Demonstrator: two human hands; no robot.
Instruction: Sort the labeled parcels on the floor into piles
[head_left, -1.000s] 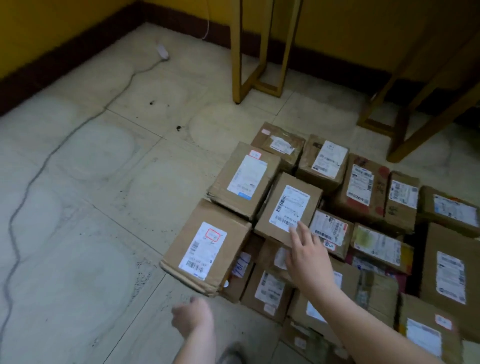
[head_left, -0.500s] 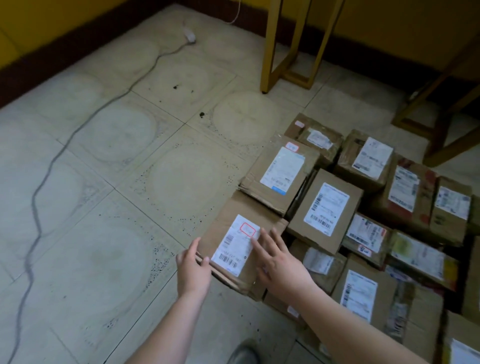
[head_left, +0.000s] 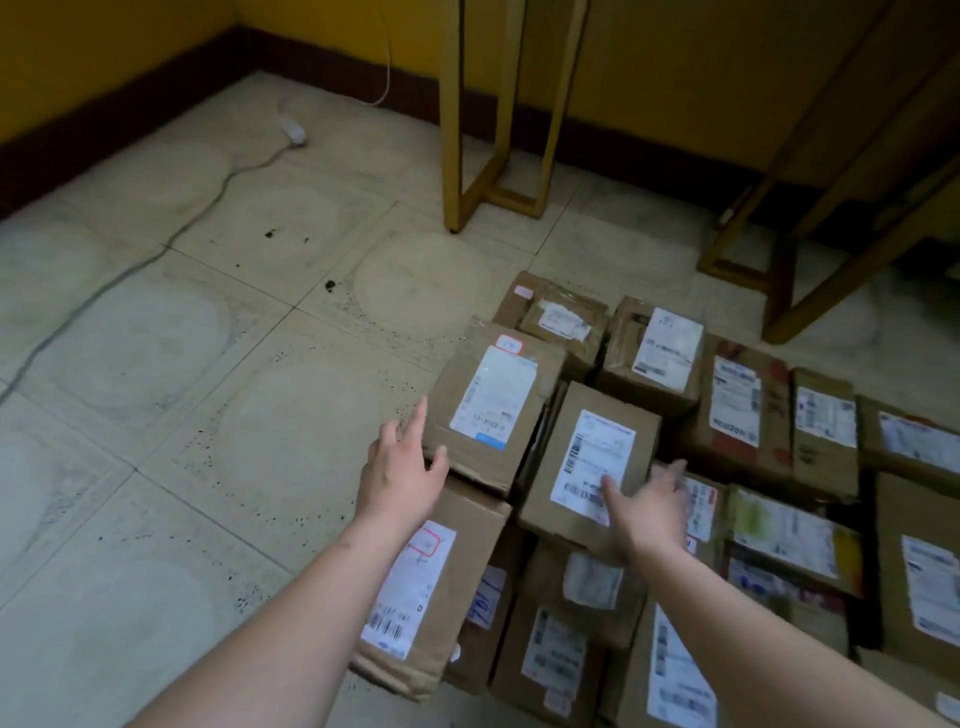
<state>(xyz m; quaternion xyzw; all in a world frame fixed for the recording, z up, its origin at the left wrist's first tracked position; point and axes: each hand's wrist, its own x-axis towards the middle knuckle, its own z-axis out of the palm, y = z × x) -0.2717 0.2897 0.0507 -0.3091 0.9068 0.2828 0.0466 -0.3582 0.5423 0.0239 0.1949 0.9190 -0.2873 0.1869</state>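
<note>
The tiled floor (head_left: 156, 364) lies bare to the left. The parcels (head_left: 727, 467) crowd the lower right, cut off by the frame's edge; their labels are blurred. The left hand (head_left: 402, 470), fingers spread, touches a tilted parcel (head_left: 493, 405). The right hand (head_left: 652, 506), blurred, fingers extended, rests on the neighbouring parcel (head_left: 592, 457). Half a second ago both hands flanked the nearest parcel (head_left: 431, 587).
</note>
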